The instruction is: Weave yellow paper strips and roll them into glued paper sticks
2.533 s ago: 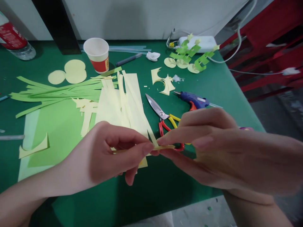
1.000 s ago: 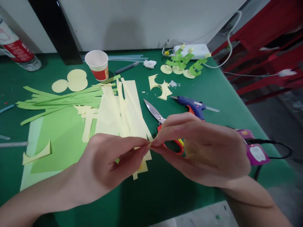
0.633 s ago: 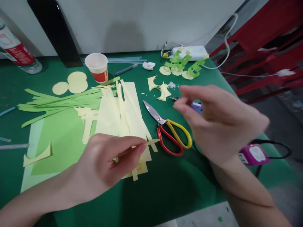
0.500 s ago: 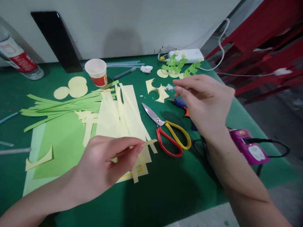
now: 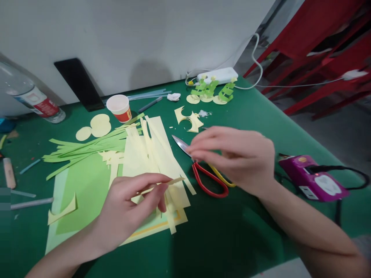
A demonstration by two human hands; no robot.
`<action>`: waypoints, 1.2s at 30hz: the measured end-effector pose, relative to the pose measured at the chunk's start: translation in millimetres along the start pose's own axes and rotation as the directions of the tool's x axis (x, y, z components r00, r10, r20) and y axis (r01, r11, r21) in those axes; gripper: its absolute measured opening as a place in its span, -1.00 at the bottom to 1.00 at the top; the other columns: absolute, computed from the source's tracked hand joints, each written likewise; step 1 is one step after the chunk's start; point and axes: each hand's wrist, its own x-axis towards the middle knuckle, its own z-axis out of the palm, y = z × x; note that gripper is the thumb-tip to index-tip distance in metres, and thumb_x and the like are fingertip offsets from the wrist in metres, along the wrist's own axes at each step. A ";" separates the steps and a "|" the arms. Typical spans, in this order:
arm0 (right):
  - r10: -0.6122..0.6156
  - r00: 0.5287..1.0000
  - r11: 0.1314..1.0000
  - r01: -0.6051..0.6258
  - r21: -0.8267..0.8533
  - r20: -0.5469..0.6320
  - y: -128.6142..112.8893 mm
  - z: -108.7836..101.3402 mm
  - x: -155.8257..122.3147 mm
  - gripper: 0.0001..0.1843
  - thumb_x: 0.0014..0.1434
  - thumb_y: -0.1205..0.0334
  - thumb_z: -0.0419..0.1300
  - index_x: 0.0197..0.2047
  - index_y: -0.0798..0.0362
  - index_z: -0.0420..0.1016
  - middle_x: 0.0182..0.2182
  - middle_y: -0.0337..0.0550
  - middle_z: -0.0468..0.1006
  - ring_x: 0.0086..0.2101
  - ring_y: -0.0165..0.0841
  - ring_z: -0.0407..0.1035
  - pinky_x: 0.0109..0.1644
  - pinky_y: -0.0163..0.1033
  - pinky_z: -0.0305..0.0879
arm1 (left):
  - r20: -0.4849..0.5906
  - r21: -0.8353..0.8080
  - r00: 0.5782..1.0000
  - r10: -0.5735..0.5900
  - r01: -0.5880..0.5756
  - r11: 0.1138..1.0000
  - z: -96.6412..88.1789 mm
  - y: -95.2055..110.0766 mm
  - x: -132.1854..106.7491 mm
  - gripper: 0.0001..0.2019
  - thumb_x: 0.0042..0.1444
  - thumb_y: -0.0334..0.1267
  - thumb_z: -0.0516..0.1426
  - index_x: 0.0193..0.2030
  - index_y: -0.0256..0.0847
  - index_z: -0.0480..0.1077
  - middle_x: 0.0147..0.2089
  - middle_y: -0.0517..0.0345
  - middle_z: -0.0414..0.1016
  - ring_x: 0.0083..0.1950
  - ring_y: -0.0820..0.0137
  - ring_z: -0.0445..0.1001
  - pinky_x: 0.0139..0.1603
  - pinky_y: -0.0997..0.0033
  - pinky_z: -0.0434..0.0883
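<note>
My left hand (image 5: 136,210) pinches a narrow pale-yellow paper strip (image 5: 176,180) between thumb and forefinger, its tip poking out to the right. Below that hand lie cream paper strips (image 5: 150,146) and sheets, with green paper (image 5: 84,189) to their left. Over the scissors (image 5: 199,173) hangs my right hand (image 5: 234,156), thumb and fingertips drawn together; whatever they may hold is too small to tell. It covers part of the red and yellow handles, and the blades point away to the upper left.
Green curled-paper pieces on round bases (image 5: 207,92) stand by a white power strip (image 5: 218,75). Cut paper scraps (image 5: 189,119), a paper cup (image 5: 119,108), a pen (image 5: 150,104) and a bottle (image 5: 37,98) lie or stand farther back. A purple box (image 5: 313,177) with cables is at right.
My right hand has come down and left, from above the glue gun to over the scissors. My left hand keeps its pinch on the strip. The view has shifted slightly.
</note>
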 end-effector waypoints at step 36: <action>0.305 0.947 0.816 -0.316 0.484 0.104 -16.9 12.5 -14.7 -0.91 0.03 0.46 0.19 -0.46 0.11 0.47 -0.52 -0.18 0.46 -0.48 -0.47 0.32 -0.58 -0.40 0.22 | -0.002 0.082 1.000 0.009 -0.009 0.997 -0.2 0.4 -1.3 -0.85 0.04 -0.50 0.11 -0.31 -0.23 0.46 -0.60 0.32 0.46 -0.69 0.64 0.35 -0.66 0.74 0.32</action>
